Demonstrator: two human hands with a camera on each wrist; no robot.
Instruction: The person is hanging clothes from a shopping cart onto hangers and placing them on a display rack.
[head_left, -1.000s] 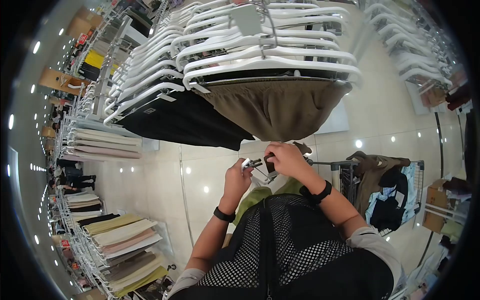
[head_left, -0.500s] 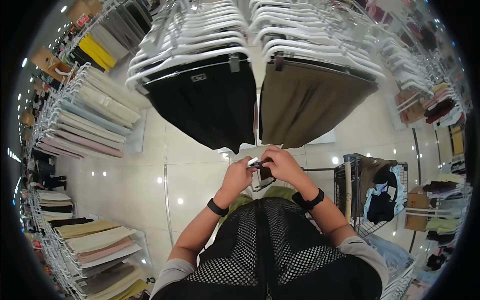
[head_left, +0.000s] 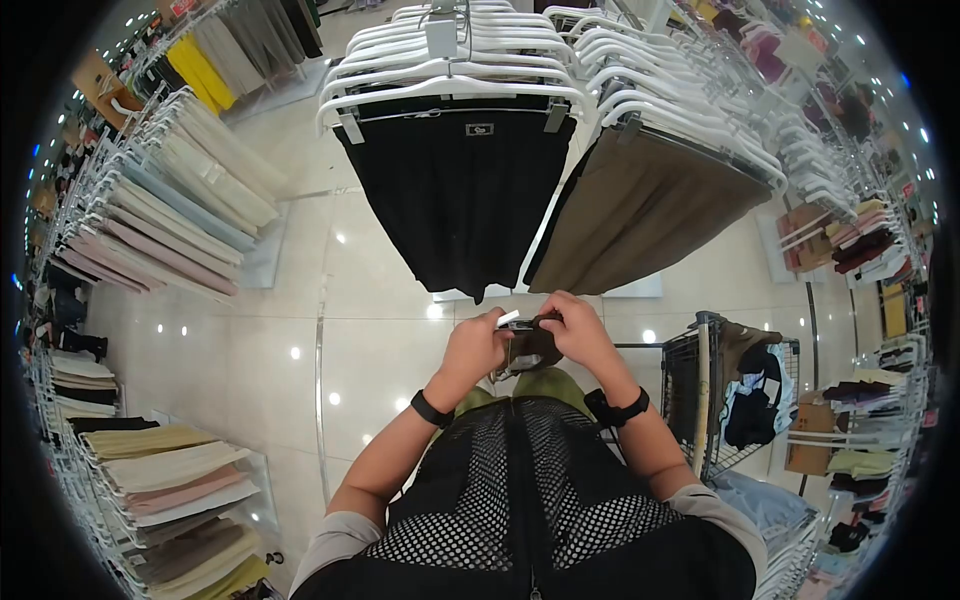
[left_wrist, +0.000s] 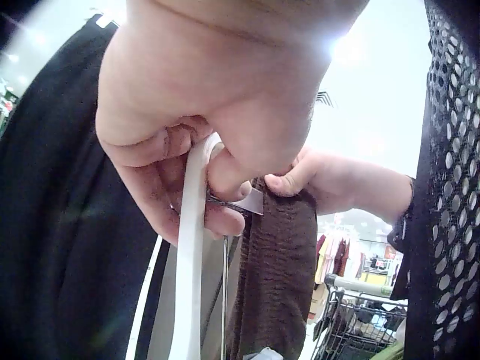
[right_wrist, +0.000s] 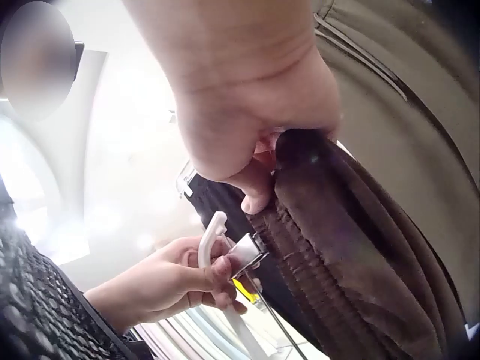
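In the head view my left hand (head_left: 472,352) is in front of my waist. Its thumb and fingers pinch the end of a white clip hanger (left_wrist: 192,262) by its metal clip (right_wrist: 247,250). My right hand (head_left: 578,328) grips a dark brown garment (right_wrist: 337,247) with a gathered elastic waistband (left_wrist: 259,300). Right at the clip lies the edge of that waistband, between the two hands. The far end of the hanger hangs low, partly hidden below the hands.
Ahead hang black bottoms (head_left: 450,190) and brown bottoms (head_left: 650,215) on a rack of white hangers. A wire cart (head_left: 690,400) with clothes stands at my right. More racks hold pale trousers (head_left: 170,225) at the left, above folded-over garments (head_left: 170,465).
The racks have shifted across the head view as my head turned. My hands have drawn together, bringing the clip and the brown waistband, apart before, up to each other.
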